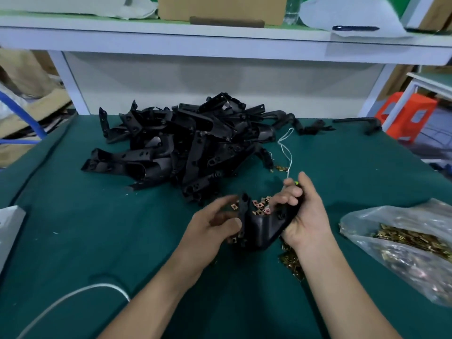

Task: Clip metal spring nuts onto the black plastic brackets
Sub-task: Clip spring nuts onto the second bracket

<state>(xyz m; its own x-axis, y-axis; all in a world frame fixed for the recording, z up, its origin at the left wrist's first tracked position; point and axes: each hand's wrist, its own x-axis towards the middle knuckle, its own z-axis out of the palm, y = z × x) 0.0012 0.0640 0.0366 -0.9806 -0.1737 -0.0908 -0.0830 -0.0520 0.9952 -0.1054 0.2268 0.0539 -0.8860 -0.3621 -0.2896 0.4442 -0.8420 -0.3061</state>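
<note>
Black plastic bracket point(259, 228) is held just above the green mat point(97, 241) in the head view, between both hands. Right hand point(305, 216) is clamped round its right end, fingers curled. Left hand point(210, 228) sits at the left flange, fingers half-curled and blurred; whether a nut is pinched cannot be told. Loose spring nuts point(261, 207) lie just behind the bracket. Step judged: a nut being fitted to the flange. Next: nut to be lined up with the flange edge and pushed home.
</note>
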